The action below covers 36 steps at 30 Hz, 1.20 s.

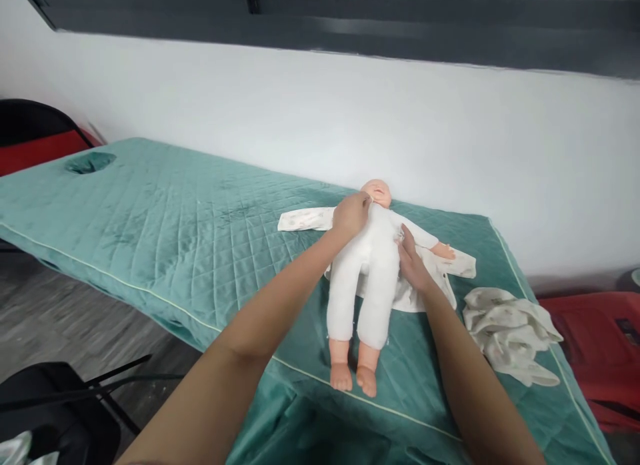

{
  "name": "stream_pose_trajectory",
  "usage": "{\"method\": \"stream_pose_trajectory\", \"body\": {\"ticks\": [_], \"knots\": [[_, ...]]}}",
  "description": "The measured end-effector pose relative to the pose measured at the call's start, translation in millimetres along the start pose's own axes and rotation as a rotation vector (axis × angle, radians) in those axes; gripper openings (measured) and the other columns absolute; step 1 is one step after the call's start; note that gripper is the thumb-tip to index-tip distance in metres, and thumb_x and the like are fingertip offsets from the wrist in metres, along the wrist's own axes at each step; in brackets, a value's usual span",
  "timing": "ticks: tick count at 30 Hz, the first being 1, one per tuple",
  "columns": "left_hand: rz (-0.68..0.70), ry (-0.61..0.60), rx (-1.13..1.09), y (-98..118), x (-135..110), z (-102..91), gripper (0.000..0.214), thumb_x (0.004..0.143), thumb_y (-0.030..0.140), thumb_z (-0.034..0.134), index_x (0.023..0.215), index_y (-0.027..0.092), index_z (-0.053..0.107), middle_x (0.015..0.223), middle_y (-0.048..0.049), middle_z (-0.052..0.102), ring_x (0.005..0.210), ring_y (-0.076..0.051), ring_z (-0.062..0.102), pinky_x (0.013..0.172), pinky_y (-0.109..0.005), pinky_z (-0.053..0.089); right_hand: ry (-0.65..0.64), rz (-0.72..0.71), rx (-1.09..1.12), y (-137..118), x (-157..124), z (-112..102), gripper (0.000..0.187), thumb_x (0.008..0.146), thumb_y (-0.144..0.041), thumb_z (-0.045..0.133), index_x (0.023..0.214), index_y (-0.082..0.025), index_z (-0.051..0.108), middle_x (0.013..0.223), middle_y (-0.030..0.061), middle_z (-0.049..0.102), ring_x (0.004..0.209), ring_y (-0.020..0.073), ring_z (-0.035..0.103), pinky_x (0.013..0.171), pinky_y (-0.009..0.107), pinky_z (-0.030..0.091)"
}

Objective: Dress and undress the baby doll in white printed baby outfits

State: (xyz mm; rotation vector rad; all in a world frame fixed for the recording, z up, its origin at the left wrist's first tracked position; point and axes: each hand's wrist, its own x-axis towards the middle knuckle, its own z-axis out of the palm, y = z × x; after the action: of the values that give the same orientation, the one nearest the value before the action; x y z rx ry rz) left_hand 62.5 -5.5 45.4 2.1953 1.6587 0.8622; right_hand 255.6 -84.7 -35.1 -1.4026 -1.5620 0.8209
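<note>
A baby doll (373,242) with a white cloth body lies on its back, its bare feet toward me. Spread out beneath it is a pale patterned baby shirt (407,298), one sleeve out to each side. My left hand (351,214) is closed at the doll's neck and shoulder, fingertips pinched together near its chin. What they grip is hidden, as is the doll's arm on that side. Against the doll's other side rests my right hand (413,260), fingers extended and slightly apart, beside its outstretched arm (425,235).
The doll lies on a massage bed with a green quilted cover (200,212) and a face hole (91,162). A crumpled pale patterned cloth (507,332) sits near its right edge. Around it are a white wall (200,98), a red object (595,345) and a black chair (60,405).
</note>
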Motion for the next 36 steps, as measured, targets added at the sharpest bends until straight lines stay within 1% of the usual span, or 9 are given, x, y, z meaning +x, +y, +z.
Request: {"method": "stream_pose_trajectory", "body": {"ticks": [7,13,15,19,21,27,31,34,36], "knots": [[0.136,-0.164,0.357,42,-42,-9.7,0.033,0.096,0.011,0.036,0.113,0.011,0.065,0.108,-0.0144,0.072,0.094,-0.027,0.071,0.076,-0.035,0.050,-0.063,-0.011,-0.052,1,1,7,0.096,0.091,-0.077,0.037,0.162,-0.018,0.014,0.169,0.0096,0.018,0.156,0.0282,0.020,0.129,0.043,0.016],[0.353,-0.254,0.145,44,-105,-23.4,0.030,0.101,0.029,0.045,0.127,0.023,0.059,0.109,-0.0040,0.072,0.099,-0.021,0.069,0.082,-0.033,0.052,-0.067,-0.001,-0.045,3,1,6,0.098,0.090,-0.078,0.035,0.162,-0.017,0.008,0.171,0.0113,0.008,0.158,0.0230,0.009,0.129,0.044,0.007],[0.368,-0.188,0.049,32,-126,-25.0,0.029,0.102,0.031,0.044,0.127,0.026,0.058,0.109,-0.0014,0.070,0.098,-0.018,0.068,0.083,-0.031,0.052,-0.048,0.010,-0.037,2,-1,5,0.098,0.090,-0.078,0.036,0.162,-0.017,0.009,0.170,0.0115,0.009,0.158,0.0233,0.011,0.129,0.044,0.008],[0.232,0.168,0.059,-6,-156,-19.1,0.028,0.101,0.035,0.047,0.120,0.020,0.061,0.115,-0.0086,0.066,0.106,-0.023,0.060,0.092,-0.039,0.049,-0.027,0.030,-0.024,2,-3,4,0.091,0.092,-0.074,0.038,0.162,-0.021,0.014,0.170,0.0104,0.016,0.156,0.0239,0.018,0.129,0.045,0.011],[0.201,0.224,0.046,-23,-165,-13.3,0.026,0.100,0.036,0.051,0.115,0.019,0.062,0.113,-0.0099,0.064,0.103,-0.024,0.058,0.091,-0.041,0.048,-0.021,0.023,-0.026,3,-3,4,0.089,0.093,-0.073,0.040,0.162,-0.022,0.015,0.169,0.0096,0.018,0.156,0.0241,0.020,0.129,0.046,0.012],[0.372,0.125,-0.162,-40,-174,-7.1,0.016,0.100,0.025,0.051,0.090,0.019,0.061,0.088,-0.0038,0.063,0.086,-0.017,0.057,0.083,-0.036,0.048,0.002,0.032,-0.065,5,-2,4,0.089,0.093,-0.073,0.039,0.161,-0.020,0.019,0.168,0.0107,0.021,0.155,0.0254,0.023,0.129,0.047,0.015],[0.341,0.148,-0.214,-38,-166,-16.1,0.019,0.100,0.027,0.049,0.088,0.021,0.062,0.085,-0.0038,0.064,0.084,-0.017,0.059,0.081,-0.034,0.051,0.012,0.006,-0.068,4,-3,5,0.085,0.093,-0.070,0.041,0.160,-0.022,0.022,0.167,0.0098,0.024,0.155,0.0253,0.023,0.128,0.048,0.015],[0.266,0.185,-0.134,-32,-141,-18.0,0.024,0.102,0.031,0.043,0.109,0.023,0.064,0.108,-0.0069,0.069,0.106,-0.018,0.061,0.099,-0.037,0.051,0.013,-0.007,-0.067,2,-4,4,0.082,0.095,-0.068,0.040,0.160,-0.022,0.023,0.166,0.0102,0.028,0.152,0.0262,0.030,0.127,0.048,0.020],[0.256,0.136,-0.056,-25,-117,-13.3,0.035,0.103,0.035,0.039,0.129,0.022,0.058,0.135,-0.0085,0.063,0.128,-0.018,0.054,0.112,-0.037,0.044,0.018,-0.012,-0.076,0,-4,4,0.082,0.095,-0.067,0.040,0.160,-0.018,0.024,0.165,0.0126,0.030,0.150,0.0278,0.033,0.126,0.048,0.023]]}}
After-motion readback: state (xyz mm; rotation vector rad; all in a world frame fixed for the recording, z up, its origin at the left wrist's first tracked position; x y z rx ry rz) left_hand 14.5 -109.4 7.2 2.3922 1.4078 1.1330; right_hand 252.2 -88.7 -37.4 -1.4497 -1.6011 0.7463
